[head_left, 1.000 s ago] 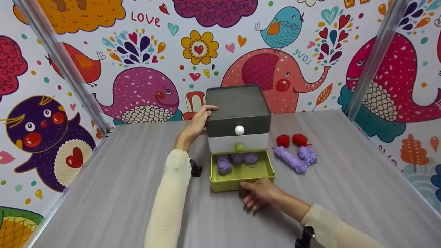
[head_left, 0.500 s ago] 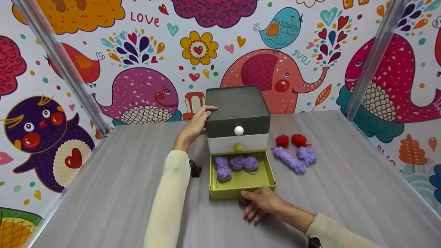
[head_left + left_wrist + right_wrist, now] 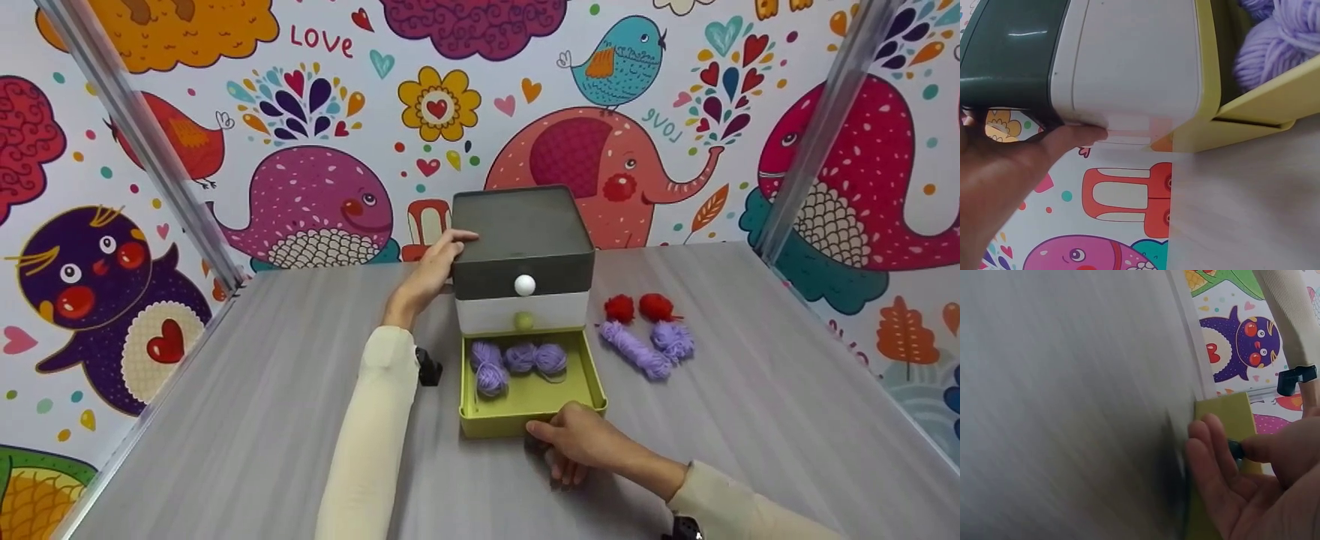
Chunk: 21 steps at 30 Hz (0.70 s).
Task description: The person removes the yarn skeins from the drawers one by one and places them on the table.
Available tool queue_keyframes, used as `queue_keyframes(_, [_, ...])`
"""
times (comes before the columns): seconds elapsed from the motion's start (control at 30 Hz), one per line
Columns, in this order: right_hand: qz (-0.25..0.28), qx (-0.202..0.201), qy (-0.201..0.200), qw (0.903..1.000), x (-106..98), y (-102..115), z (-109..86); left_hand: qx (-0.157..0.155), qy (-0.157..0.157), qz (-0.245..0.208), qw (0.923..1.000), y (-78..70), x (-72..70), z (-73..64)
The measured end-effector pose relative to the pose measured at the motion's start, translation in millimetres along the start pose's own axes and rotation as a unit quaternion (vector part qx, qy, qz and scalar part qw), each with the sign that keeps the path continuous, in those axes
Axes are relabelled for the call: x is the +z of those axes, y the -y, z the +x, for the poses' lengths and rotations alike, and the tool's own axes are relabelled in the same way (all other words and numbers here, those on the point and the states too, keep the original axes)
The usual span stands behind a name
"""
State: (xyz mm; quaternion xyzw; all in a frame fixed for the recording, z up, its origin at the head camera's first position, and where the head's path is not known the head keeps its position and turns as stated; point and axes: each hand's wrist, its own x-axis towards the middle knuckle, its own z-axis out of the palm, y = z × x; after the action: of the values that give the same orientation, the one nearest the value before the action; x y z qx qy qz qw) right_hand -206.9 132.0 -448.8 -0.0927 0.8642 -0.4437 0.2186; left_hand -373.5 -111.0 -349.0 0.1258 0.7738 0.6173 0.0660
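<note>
A small chest of stacked drawers (image 3: pixel 523 225) has a dark grey top section, a white middle and a green bottom drawer (image 3: pixel 495 427) pulled out. My left hand (image 3: pixel 429 279) holds the chest's upper left edge, fingers over the top; the left wrist view shows its thumb against the white side. With thumb and fingers, my right hand (image 3: pixel 585 439) pinches the dark knob (image 3: pixel 1235 449) on the green drawer's front. Purple yarn balls (image 3: pixel 491 375) lie along the left and back of that drawer.
Right of the chest, two red yarn balls (image 3: pixel 655 307) lie behind a long purple yarn skein (image 3: pixel 636 351) and a purple yarn bundle (image 3: pixel 673 341). A patterned wall (image 3: pixel 337 187) stands behind the grey table (image 3: pixel 300 420), with metal posts (image 3: pixel 139 142) at its corners.
The green drawer has slid out toward me with my right hand on its knob, baring more of the purple yarn. It barely moved in the last half second. My left hand stayed put.
</note>
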Motion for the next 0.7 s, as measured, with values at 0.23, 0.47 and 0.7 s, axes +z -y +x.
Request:
queue_keyframes(0.23, [-0.103,-0.018,0.004,0.9945,-10,9,-0.2,0.005,0.004,-0.005,1.0000,0.8,-0.9,-0.3])
queue_keyframes(0.47, [-0.118,-0.018,-0.013,0.9927,-21,24,-3.0,0.003,0.002,-0.003,1.0000,0.5,-0.7,-0.7])
queue_keyframes(0.7, [-0.162,-0.063,-0.094,0.9804,-25,35,0.8,0.005,0.003,-0.006,1.0000,1.4,-0.2,0.0])
